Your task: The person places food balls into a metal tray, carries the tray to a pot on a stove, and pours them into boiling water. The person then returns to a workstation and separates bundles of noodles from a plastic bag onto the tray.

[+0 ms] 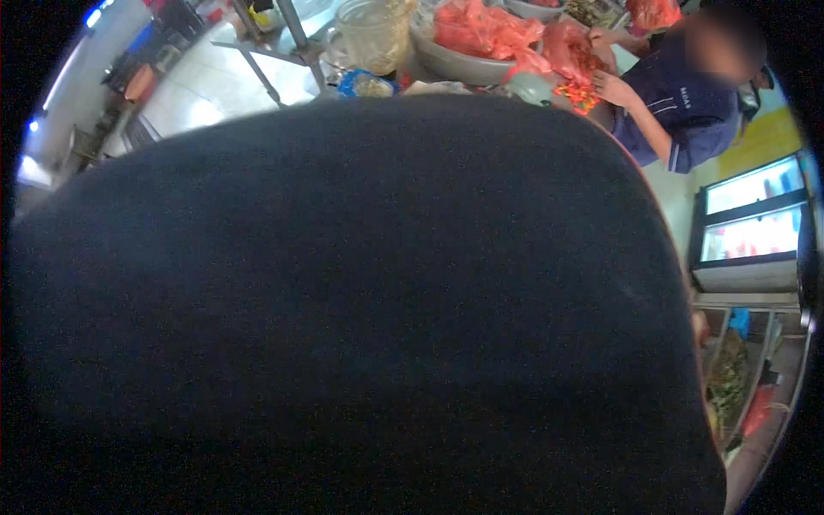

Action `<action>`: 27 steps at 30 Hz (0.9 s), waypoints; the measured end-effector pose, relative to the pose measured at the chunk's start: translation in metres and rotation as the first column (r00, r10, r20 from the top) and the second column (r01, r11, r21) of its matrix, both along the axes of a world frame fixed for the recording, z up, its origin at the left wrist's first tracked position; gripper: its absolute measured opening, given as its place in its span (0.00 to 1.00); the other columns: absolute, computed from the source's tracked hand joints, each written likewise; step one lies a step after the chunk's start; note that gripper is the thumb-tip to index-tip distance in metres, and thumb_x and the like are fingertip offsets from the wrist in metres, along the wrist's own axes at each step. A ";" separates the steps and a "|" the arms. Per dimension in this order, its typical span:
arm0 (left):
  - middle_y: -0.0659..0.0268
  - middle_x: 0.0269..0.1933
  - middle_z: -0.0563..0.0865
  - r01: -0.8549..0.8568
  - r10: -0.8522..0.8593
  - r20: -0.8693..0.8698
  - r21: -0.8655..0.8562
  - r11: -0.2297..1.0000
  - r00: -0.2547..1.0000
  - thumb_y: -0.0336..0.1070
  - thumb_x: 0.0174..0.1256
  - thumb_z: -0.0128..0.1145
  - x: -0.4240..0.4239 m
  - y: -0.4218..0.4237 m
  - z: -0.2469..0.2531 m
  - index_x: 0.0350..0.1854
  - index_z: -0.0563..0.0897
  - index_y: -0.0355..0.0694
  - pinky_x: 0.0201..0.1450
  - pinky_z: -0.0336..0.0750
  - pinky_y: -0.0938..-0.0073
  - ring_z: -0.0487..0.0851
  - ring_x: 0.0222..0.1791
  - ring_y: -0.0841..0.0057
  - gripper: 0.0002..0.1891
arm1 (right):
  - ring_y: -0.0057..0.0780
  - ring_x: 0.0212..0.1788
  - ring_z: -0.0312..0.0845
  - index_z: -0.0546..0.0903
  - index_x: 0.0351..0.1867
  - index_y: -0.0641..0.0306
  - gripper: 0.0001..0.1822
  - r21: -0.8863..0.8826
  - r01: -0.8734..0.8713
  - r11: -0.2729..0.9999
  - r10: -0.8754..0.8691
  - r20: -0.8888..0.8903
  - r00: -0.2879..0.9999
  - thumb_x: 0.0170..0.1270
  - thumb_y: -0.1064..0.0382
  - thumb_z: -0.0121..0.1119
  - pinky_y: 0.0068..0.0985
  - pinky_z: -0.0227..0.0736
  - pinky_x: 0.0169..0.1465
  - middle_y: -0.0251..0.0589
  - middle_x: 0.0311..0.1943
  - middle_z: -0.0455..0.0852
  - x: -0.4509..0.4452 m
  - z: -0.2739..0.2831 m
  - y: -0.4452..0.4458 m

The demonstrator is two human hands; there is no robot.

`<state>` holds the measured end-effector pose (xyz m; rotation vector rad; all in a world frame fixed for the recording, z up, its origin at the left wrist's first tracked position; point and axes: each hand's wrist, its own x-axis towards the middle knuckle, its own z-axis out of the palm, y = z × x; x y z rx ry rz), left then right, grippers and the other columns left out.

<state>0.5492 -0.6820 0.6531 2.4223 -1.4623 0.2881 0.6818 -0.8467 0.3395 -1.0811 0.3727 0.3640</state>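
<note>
Neither of my hands is in view. A dark cloth surface [360, 257], very near the camera and blurred, covers most of the picture; whether it is a sleeve or another garment I cannot tell. Beyond its top edge stands a large pale basin [473, 71] with red plastic bags [479, 29] in it. A cloudy clear plastic tub [373, 32] is to its left, with a blue-rimmed packet or dish [367, 84] in front. A pale green rounded thing [529, 87] lies near a pile of red and orange chopped pieces, likely chillies [576, 96].
A person in a dark blue shirt [682, 106] at the upper right handles a red plastic bag [566, 45] with both hands. Metal table legs [293, 26] rise from a shiny tiled floor [193, 90]. A glass-fronted display fridge [750, 212] and a rack with greens [730, 380] stand at right.
</note>
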 end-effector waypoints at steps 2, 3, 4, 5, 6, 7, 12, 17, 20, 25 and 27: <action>0.57 0.46 0.83 0.002 -0.005 -0.117 -0.027 1.000 0.993 0.33 0.59 0.59 -0.001 0.015 -0.009 0.47 0.80 0.38 0.51 0.77 0.60 0.83 0.47 0.59 0.14 | 0.42 0.50 0.82 0.72 0.60 0.72 0.21 0.042 -0.036 0.998 0.039 -0.082 0.996 0.67 0.67 0.53 0.38 0.82 0.50 0.50 0.51 0.81 -0.004 -0.029 -0.002; 0.56 0.46 0.83 0.003 -0.017 -0.202 -0.073 0.997 0.979 0.33 0.59 0.59 -0.003 0.033 -0.019 0.47 0.80 0.38 0.51 0.77 0.60 0.83 0.47 0.59 0.14 | 0.41 0.49 0.81 0.73 0.57 0.71 0.18 0.018 -0.001 1.000 0.002 -0.052 0.999 0.66 0.68 0.54 0.36 0.81 0.49 0.49 0.50 0.81 -0.002 -0.062 0.002; 0.56 0.46 0.83 -0.027 -0.007 -0.314 -0.104 0.994 0.949 0.33 0.60 0.59 -0.013 0.058 -0.034 0.48 0.80 0.38 0.50 0.77 0.60 0.83 0.47 0.59 0.14 | 0.40 0.47 0.81 0.75 0.54 0.69 0.16 -0.019 0.017 1.000 -0.018 -0.033 0.999 0.66 0.68 0.55 0.35 0.81 0.48 0.48 0.49 0.81 0.001 -0.089 0.004; 0.56 0.47 0.84 -0.093 0.043 -0.423 -0.098 0.991 0.905 0.33 0.60 0.58 -0.029 0.075 -0.059 0.48 0.80 0.37 0.50 0.77 0.60 0.83 0.47 0.58 0.14 | 0.39 0.46 0.81 0.76 0.52 0.67 0.14 -0.023 0.018 1.000 -0.019 -0.035 0.999 0.65 0.69 0.55 0.33 0.81 0.47 0.47 0.48 0.81 -0.002 -0.108 -0.001; 0.56 0.47 0.84 -0.168 0.106 -0.519 -0.072 0.983 0.848 0.33 0.60 0.58 -0.035 0.100 -0.063 0.48 0.80 0.37 0.50 0.78 0.60 0.83 0.46 0.58 0.14 | 0.38 0.45 0.81 0.77 0.49 0.65 0.12 -0.019 0.010 1.000 -0.010 -0.038 0.999 0.64 0.69 0.56 0.32 0.80 0.46 0.46 0.46 0.81 0.001 -0.102 0.011; 0.55 0.47 0.84 -0.229 0.195 -0.591 0.018 0.973 0.783 0.33 0.60 0.58 -0.037 0.129 -0.080 0.48 0.80 0.37 0.49 0.78 0.60 0.84 0.46 0.58 0.14 | 0.37 0.44 0.80 0.79 0.46 0.63 0.10 0.030 0.079 0.996 -0.079 -0.025 0.997 0.63 0.70 0.56 0.30 0.80 0.44 0.45 0.45 0.81 0.000 -0.089 0.034; 0.54 0.44 0.84 -0.887 0.741 -0.605 0.119 0.446 0.292 0.33 0.64 0.59 -0.086 0.249 -0.204 0.52 0.79 0.36 0.46 0.78 0.61 0.83 0.43 0.56 0.15 | 0.30 0.40 0.79 0.76 0.50 0.64 0.14 -0.153 0.237 0.959 -0.231 0.056 0.971 0.64 0.66 0.62 0.31 0.76 0.35 0.40 0.44 0.80 0.009 -0.068 0.113; 0.52 0.49 0.79 -0.997 0.776 -0.631 -0.056 -0.045 0.000 0.41 0.61 0.66 -0.127 0.266 -0.305 0.59 0.75 0.36 0.53 0.75 0.59 0.78 0.48 0.54 0.26 | 0.29 0.45 0.75 0.76 0.48 0.63 0.17 -0.218 0.115 0.969 -0.107 0.048 0.993 0.64 0.58 0.65 0.34 0.73 0.44 0.38 0.43 0.78 0.004 -0.086 0.092; 0.48 0.54 0.75 -0.994 0.909 -0.410 -0.100 0.042 0.080 0.46 0.57 0.70 -0.119 0.278 -0.317 0.66 0.69 0.35 0.62 0.68 0.56 0.71 0.58 0.52 0.37 | 0.28 0.48 0.73 0.76 0.52 0.65 0.21 -0.327 0.131 0.936 -0.145 -0.017 0.989 0.66 0.52 0.62 0.35 0.71 0.48 0.37 0.42 0.77 -0.006 -0.049 0.110; 0.50 0.52 0.77 -0.995 0.760 -0.649 -0.091 -0.033 0.034 0.49 0.53 0.73 -0.113 0.310 -0.330 0.66 0.70 0.34 0.57 0.71 0.61 0.76 0.53 0.57 0.41 | 0.26 0.47 0.73 0.73 0.62 0.68 0.24 -0.749 0.337 0.570 0.055 0.444 0.894 0.72 0.54 0.56 0.29 0.71 0.53 0.38 0.46 0.79 -0.078 -0.041 0.144; 0.54 0.48 0.80 -0.999 0.645 -0.763 -0.048 -0.005 0.033 0.48 0.54 0.73 -0.119 0.326 -0.331 0.63 0.73 0.34 0.53 0.74 0.65 0.78 0.48 0.62 0.37 | 0.23 0.47 0.75 0.73 0.63 0.65 0.20 -0.773 -0.006 0.634 0.458 0.368 0.809 0.71 0.64 0.56 0.22 0.72 0.50 0.38 0.46 0.80 -0.122 -0.010 0.204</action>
